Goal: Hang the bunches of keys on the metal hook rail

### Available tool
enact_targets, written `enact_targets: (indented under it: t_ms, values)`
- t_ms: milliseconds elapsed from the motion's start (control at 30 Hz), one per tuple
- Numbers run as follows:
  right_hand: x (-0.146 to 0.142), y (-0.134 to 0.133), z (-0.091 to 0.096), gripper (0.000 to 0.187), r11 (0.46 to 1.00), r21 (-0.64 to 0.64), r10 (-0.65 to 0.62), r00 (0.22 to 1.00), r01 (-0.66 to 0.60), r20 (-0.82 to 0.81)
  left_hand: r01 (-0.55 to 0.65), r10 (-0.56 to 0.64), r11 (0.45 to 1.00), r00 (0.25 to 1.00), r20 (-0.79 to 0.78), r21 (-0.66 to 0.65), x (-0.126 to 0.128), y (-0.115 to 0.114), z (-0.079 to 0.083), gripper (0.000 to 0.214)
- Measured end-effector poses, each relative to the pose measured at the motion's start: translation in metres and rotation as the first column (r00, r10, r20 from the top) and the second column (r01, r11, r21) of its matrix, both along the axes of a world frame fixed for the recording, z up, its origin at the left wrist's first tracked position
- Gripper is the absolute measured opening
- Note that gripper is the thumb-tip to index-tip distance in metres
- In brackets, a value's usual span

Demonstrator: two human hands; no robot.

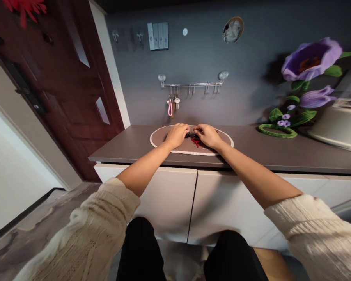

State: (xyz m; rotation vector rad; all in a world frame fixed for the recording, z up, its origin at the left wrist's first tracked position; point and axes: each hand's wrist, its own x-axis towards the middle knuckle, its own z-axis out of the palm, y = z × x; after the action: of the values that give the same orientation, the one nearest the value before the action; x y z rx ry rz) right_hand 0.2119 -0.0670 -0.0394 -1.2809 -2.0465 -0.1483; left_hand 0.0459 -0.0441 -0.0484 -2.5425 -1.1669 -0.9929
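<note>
My left hand rests over an oval brown mat with a pale rim, its fingers curled down at the middle. Facing it, my right hand is bent in a pinch, fingertips close to the left ones. Between them shows a small dark object, partly hidden by the fingers and too small to name. A red cord lies on the mat just below the right fingertips. What exactly each hand grips is hidden.
The mat lies on a dark countertop above white cabinet doors. A clear hook rail on the wall holds keys and a pink loop. Purple plush flowers stand right. A dark red door is left.
</note>
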Motion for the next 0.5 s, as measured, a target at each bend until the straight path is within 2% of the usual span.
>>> enact_targets:
  t_ms: [300, 500]
  values:
    - [-0.0023, 0.0005, 0.0003, 0.021, 0.995, 0.010, 0.096, 0.995, -0.096, -0.007, 0.019, -0.020, 1.000, 0.985, 0.173, 0.007, -0.0009, -0.0034, 0.0030, 0.019]
    - [-0.0036, -0.0009, 0.0006, 0.022, 0.988, 0.014, 0.152, 0.986, -0.151, -0.062, 0.061, -0.057, 0.998, 0.972, 0.226, -0.011, 0.0002, -0.0024, 0.0028, 0.019]
